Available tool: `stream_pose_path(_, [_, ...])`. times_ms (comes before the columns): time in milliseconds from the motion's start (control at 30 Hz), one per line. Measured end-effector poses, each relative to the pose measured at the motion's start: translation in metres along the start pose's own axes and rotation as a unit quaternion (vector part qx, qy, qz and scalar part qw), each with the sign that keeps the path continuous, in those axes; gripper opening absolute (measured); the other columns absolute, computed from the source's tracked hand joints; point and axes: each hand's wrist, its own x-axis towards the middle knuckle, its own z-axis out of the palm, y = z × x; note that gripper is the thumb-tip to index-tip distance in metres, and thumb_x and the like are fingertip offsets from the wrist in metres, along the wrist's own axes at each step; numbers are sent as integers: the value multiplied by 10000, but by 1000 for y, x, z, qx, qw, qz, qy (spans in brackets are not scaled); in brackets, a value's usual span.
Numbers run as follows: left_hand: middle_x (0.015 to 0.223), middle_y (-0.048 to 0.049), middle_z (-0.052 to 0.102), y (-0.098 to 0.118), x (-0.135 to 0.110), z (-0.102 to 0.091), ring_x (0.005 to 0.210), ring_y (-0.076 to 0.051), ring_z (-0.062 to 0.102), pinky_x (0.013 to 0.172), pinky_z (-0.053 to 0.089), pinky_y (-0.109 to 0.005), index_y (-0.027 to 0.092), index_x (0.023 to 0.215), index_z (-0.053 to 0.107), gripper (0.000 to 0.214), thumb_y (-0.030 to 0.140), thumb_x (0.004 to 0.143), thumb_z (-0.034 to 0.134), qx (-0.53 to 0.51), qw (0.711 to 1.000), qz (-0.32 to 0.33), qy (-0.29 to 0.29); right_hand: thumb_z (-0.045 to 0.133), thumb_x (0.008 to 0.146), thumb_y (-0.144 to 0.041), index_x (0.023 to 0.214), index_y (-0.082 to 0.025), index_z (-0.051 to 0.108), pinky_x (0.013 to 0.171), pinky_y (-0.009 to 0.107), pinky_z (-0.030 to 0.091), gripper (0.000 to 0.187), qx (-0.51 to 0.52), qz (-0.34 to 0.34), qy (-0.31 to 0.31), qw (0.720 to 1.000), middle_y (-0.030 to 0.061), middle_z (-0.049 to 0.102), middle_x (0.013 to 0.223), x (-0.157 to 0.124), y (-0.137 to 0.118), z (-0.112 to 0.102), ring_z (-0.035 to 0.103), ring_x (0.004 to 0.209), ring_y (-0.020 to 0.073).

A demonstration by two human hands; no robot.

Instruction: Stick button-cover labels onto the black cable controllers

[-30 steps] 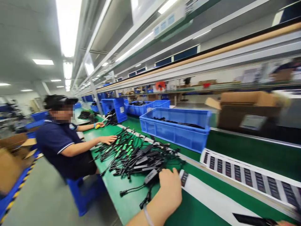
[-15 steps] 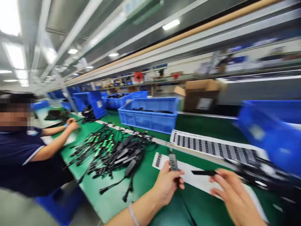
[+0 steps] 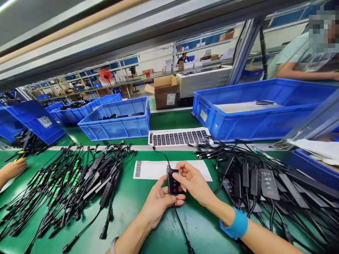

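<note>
My left hand (image 3: 156, 201) cradles a small black inline controller (image 3: 173, 181) with a cable running from both ends, held upright above the green bench (image 3: 132, 211). My right hand (image 3: 192, 182), with a blue wristband, pinches the controller's upper right edge with thumb and fingers. Just beyond the hands lies a white label backing sheet (image 3: 159, 169) with one dark label at its left end. A fuller sheet of dark labels (image 3: 178, 137) lies further back.
Piles of black cabled controllers lie at left (image 3: 76, 180) and at right (image 3: 259, 180). Blue bins (image 3: 116, 121) (image 3: 254, 109) stand behind. Another person's hand (image 3: 12, 168) rests at far left. A person in a light shirt (image 3: 299, 60) is at top right. A cardboard box (image 3: 164, 91) sits beyond.
The view has swung right and down to the bench in front of me. Both hands have come together on the controller; the right hand, which was apart half a second ago, now pinches it.
</note>
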Motion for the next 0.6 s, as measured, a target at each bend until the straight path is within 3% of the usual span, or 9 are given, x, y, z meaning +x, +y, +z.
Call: stream_pose_path(600, [984, -118, 694, -2, 1, -2, 867, -207, 682, 790, 506, -318, 139, 1280, 456, 716, 192, 657, 805, 21, 1000, -3, -21, 690, 765, -382, 866, -198, 529, 505, 212, 415, 265, -18, 12, 1, 1000, -29, 473, 711, -1, -2, 1, 456, 616, 112])
